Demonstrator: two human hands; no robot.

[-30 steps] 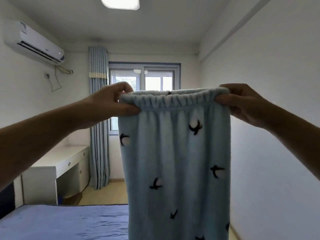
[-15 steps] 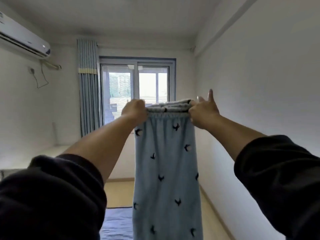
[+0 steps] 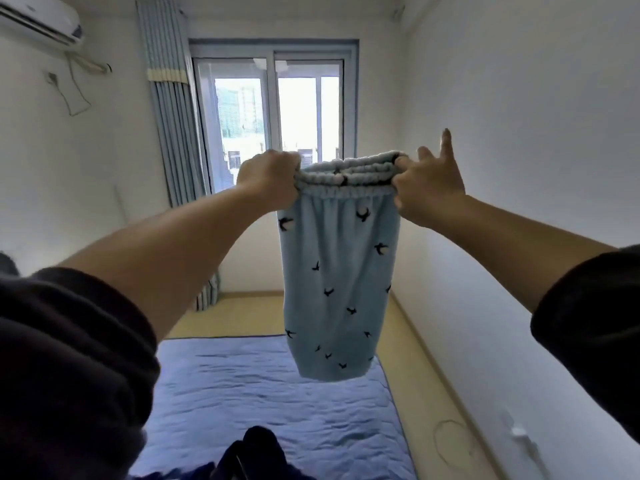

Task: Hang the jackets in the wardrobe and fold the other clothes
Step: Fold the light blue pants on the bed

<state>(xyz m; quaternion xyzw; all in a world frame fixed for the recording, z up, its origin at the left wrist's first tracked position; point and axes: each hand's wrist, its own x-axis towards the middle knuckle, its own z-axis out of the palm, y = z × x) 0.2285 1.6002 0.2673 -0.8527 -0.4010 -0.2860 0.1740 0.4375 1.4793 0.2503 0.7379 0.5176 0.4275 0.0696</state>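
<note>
Light blue fleece trousers (image 3: 337,282) with small black bird prints hang in the air in front of me, over the far part of the bed. My left hand (image 3: 268,183) grips the left end of their elastic waistband in a fist. My right hand (image 3: 427,187) pinches the right end, with two fingers sticking up. Both arms are stretched forward. The trouser legs hang straight down, and their lower edge floats just above the mattress.
A bed with a blue quilted cover (image 3: 270,403) lies below. Dark clothing (image 3: 249,455) sits at its near edge. A window (image 3: 273,109) and a striped curtain (image 3: 173,109) stand ahead, an air conditioner (image 3: 41,20) at upper left. A white wall (image 3: 519,168) runs close on the right.
My arms have stretched forward and the trousers moved away from me. The view has tilted down, so the bed and the trousers' lower edge now show.
</note>
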